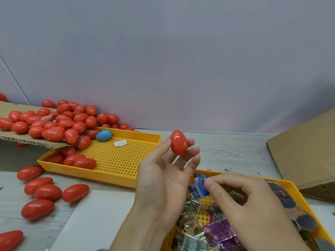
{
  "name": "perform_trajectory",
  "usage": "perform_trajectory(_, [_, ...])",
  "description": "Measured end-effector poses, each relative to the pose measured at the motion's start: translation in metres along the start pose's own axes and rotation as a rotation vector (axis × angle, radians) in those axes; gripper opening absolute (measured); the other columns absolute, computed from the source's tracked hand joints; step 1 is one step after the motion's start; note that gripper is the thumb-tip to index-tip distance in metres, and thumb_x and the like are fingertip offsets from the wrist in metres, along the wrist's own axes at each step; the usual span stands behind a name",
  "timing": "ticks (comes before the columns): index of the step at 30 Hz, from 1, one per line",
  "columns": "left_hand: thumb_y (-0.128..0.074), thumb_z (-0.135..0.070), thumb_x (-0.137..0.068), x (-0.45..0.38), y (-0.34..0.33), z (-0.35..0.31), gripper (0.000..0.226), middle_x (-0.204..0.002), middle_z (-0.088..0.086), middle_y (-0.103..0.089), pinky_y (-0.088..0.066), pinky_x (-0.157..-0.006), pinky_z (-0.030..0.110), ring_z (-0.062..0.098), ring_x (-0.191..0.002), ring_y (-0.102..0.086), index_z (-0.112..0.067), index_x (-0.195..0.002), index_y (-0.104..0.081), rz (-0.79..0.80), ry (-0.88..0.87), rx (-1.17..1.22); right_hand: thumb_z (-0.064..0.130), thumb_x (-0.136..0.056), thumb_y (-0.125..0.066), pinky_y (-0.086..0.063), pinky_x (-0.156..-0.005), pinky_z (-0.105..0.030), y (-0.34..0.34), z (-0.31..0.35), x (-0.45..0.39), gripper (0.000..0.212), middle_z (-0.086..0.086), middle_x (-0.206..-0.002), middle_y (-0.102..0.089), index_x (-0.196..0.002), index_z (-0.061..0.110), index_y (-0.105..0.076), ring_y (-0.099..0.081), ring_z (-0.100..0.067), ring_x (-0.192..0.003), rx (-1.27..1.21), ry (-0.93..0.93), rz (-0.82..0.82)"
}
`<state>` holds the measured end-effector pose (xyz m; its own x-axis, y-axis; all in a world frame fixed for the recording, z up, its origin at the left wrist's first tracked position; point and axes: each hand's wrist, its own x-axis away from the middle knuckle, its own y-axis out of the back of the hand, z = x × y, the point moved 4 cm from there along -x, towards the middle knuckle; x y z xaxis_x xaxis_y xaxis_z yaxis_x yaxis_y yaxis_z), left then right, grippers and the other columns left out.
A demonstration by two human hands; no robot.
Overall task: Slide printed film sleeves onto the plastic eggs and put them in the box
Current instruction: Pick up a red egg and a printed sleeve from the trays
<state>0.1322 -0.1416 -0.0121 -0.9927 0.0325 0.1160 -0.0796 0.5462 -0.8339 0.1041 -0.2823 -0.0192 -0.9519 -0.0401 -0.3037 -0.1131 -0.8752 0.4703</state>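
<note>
A: Eggs [54,124] of red plastic are seen heaped at the far left, spilling off a torn cardboard sheet [27,141] into a perforated yellow tray [117,160]. What is the largest thing in view?

B: The pale wall [163,60] behind the wood-grain table [235,151]. After it, a brown cardboard box [308,151] is seen at the right edge, well apart from the heap.

A: And nearer?

B: A second yellow tray [297,189] is placed at the lower right, filled with printed film sleeves [217,230] in purple, silver and blue. A white sheet [94,220] lies on the table at the lower centre.

A: How are the hands held?

B: The left hand [163,178] is raised palm up, and a single red egg [179,142] is pinched upright between its thumb and fingertips, above the gap between the two trays. The right hand [241,201] is lowered over the sleeve tray, its thumb and fingers closed on a blue sleeve [197,190] with a barcode.

A: Anything smaller?

B: Loose red eggs [47,192] are scattered on the table at the lower left. One blue egg [103,135] is lodged at the heap's edge in the first tray, and a small white slip [120,143] lies just beside it on the perforations.
</note>
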Motion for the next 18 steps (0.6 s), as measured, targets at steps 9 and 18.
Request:
perform_trajectory(9, [-0.052, -0.012, -0.086, -0.002, 0.001, -0.004, 0.021, -0.085, 0.015, -0.065, -0.052, -0.056, 0.027, 0.023, -0.066, -0.061, -0.005, -0.106, -0.052, 0.023, -0.045, -0.042, 0.041, -0.071, -0.065, -0.040, -0.039, -0.022, -0.001, -0.013, -0.004, 0.018, -0.009, -0.068, -0.073, -0.074, 0.031, -0.079, -0.057, -0.017, -0.048, -0.488, -0.384, -0.036])
perform_trajectory(18, [-0.053, -0.013, -0.083, -0.003, -0.003, 0.009, 0.019, -0.072, 0.013, -0.057, -0.037, -0.044, 0.025, 0.020, -0.054, -0.047, 0.000, -0.095, -0.059, 0.012, 0.020, -0.232, 0.028, -0.065, -0.065, -0.034, -0.030, -0.021, -0.003, -0.021, -0.008, 0.027, -0.019, -0.065, -0.069, -0.065, 0.002, -0.075, -0.055, -0.018, -0.041, -0.804, -0.553, -0.133])
